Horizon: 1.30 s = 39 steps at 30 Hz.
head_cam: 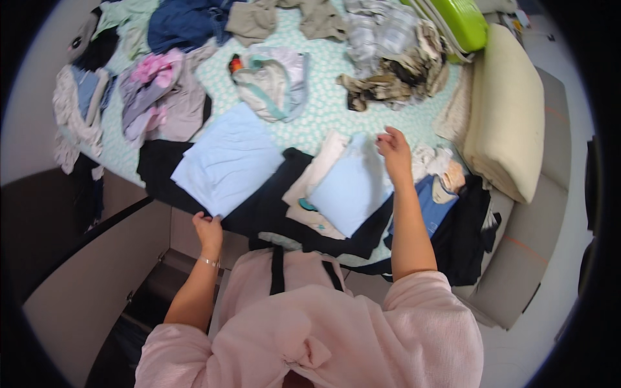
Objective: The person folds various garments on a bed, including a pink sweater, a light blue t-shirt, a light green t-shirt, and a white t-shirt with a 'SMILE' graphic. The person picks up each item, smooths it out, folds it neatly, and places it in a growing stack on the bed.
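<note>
My left hand is at the near corner of a light-blue folded cloth, with its thumb and fingers pinching that corner. This cloth lies flat over black fabric at the bed's front edge. To the right, a second light-blue folded cloth rests partly on a white printed garment. Beside its far right edge is my right hand, its fingers loosely bent and apart, with nothing seen in them.
Garments lie about the patterned bed sheet, among them a grey garment with pink ruffles and a camouflage-like cloth. A rolled cream mattress pad and a green suitcase stand right. An open cabinet is at lower left.
</note>
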Tool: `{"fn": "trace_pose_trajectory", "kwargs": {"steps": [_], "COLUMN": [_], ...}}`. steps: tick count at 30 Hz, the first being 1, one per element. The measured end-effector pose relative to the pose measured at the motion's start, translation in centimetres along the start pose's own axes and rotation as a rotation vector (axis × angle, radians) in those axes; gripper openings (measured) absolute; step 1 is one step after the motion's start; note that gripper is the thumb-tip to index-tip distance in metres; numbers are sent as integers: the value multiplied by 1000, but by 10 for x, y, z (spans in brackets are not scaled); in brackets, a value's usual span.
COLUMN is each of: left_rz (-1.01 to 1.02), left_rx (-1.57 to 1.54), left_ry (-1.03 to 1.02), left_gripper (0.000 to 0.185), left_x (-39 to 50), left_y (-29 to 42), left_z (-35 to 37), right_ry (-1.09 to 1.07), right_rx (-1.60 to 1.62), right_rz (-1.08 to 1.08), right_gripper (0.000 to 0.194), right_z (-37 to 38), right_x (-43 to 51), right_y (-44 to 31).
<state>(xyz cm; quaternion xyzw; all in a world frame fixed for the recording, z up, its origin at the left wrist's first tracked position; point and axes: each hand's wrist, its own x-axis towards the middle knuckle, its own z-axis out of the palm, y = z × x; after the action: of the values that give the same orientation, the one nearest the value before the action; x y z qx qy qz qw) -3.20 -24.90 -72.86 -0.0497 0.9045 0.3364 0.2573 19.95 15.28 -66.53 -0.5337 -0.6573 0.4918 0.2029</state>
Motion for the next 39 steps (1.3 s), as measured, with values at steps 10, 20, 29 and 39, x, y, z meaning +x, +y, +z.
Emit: {"fn": "trace_pose_trajectory", "kwargs": {"steps": [10,20,29,39], "left_rz": [-501,-601,-769,-215], "left_rx": [-565,-539,-821,-545], "left_ry": [-1051,-856,-1027,-962], "left_gripper": [33,31,38,39], "left_x": [-149,-173,-154,-147], "left_y": [107,134,159,187], "left_z": [117,153,146,139], "right_ry": [-91,-19,-121,-7], "right_rx": [-367,-414,976,1153], "right_rz": [10,-39,1189,838], "right_gripper": [68,61,60,41], "right_z": [-38,-49,-27,-8], "right_x": [-20,-8,-183,-126], "right_y": [94,91,77,66]}}
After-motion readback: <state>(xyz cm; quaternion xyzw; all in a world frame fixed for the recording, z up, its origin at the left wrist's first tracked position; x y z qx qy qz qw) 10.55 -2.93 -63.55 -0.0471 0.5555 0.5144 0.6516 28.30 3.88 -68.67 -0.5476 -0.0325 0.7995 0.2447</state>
